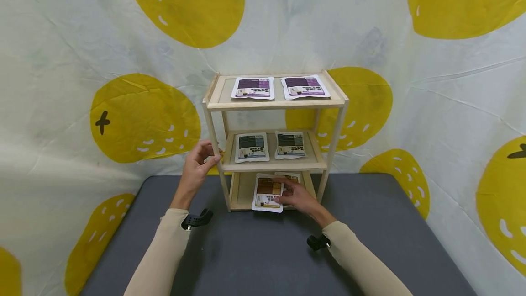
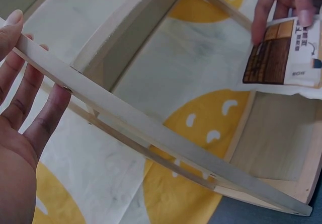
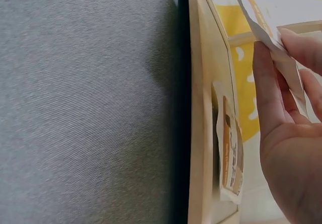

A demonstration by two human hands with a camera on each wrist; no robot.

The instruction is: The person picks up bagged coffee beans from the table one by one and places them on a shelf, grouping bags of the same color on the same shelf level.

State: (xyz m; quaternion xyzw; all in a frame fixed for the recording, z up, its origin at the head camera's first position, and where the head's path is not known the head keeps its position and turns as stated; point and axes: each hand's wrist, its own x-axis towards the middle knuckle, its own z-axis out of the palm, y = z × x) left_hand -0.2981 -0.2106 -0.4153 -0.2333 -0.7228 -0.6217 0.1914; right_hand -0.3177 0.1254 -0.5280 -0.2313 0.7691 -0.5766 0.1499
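My right hand (image 1: pixel 301 199) pinches a flat white pouch with a brown label (image 1: pixel 266 201) between thumb and fingers. In the right wrist view, that held pouch (image 3: pixel 256 13) is raised off the bottom shelf, where another brown-labelled pouch (image 3: pixel 229 153) lies. The three-tier wooden rack (image 1: pixel 271 166) stands upright on the dark grey table. At its left side my left hand (image 1: pixel 196 170) grips the front post (image 2: pixel 126 110), thumb on one side and fingers on the other.
Two purple-labelled pouches, left (image 1: pixel 254 88) and right (image 1: pixel 305 87), lie on the top tier. Two dark-green-labelled pouches, left (image 1: pixel 252 147) and right (image 1: pixel 290 144), lie on the middle tier. A white cloth with yellow fruit (image 1: pixel 141 118) hangs behind. The grey table (image 1: pixel 250 250) extends in front.
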